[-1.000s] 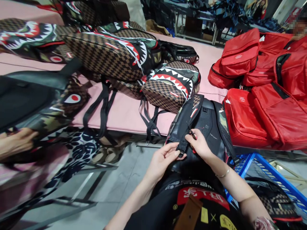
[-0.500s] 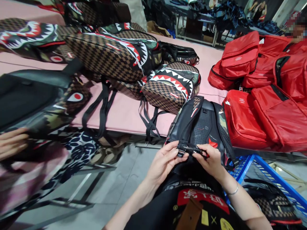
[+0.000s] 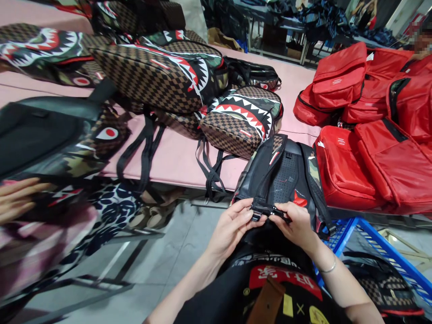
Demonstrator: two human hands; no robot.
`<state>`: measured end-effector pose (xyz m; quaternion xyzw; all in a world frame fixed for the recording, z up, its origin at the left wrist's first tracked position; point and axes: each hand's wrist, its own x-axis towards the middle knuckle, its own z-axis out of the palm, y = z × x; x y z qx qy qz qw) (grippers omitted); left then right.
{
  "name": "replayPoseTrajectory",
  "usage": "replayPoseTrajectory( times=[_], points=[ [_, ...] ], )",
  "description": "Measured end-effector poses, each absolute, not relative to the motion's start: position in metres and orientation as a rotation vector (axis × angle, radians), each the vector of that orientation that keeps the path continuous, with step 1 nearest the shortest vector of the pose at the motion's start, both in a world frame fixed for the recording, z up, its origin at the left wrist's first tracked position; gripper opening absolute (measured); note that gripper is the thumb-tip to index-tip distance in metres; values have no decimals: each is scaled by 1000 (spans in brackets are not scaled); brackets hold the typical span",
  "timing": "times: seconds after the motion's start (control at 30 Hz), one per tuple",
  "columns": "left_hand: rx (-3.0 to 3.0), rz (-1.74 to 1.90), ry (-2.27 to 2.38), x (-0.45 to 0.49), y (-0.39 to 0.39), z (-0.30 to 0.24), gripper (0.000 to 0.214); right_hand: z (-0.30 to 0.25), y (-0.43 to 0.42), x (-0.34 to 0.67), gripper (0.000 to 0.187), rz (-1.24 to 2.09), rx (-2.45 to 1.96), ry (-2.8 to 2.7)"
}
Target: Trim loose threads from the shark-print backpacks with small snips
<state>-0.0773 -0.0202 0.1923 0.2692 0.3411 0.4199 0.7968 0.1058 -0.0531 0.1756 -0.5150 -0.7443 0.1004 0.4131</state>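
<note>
A black backpack [image 3: 288, 177] lies back-side up at the table edge in front of me, its mesh back panel and two shoulder straps showing. My left hand [image 3: 231, 225] pinches a black backpack strap [image 3: 260, 208] near a dark buckle-like piece, whose details are too small to make out. From the other side, my right hand [image 3: 295, 225] grips the same strap between thumb and fingers, close to the left. A red star-shaped patch [image 3: 299, 199] shows on the backpack just beyond my right hand.
Checkered backpacks with shark-mouth prints [image 3: 243, 119] are piled on the pink table [image 3: 175, 157]. Red bags [image 3: 351, 166] lie to the right. A blue basket [image 3: 378, 243] holding another backpack stands at lower right. At left, another person's hand [image 3: 20, 200] touches a dark backpack [image 3: 40, 135].
My right hand has shifted slightly left, nearer my left hand, along the strap. The other person's hand at left has moved a little to the right.
</note>
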Motion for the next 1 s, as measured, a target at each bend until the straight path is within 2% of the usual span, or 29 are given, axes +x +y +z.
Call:
replayPoseTrajectory(
  times=[0.67,0.8,1.0],
  points=[
    [616,855,778,-75,-24,191,31,173,-55,102,21,42,-1350,-1933],
    [709,970,873,-86,-15,194,31,176,-63,122,19,251,-1410,-1561],
    [867,1305,1113,-118,15,185,25,155,-100,211,29,467,-1589,-863]
  ],
)
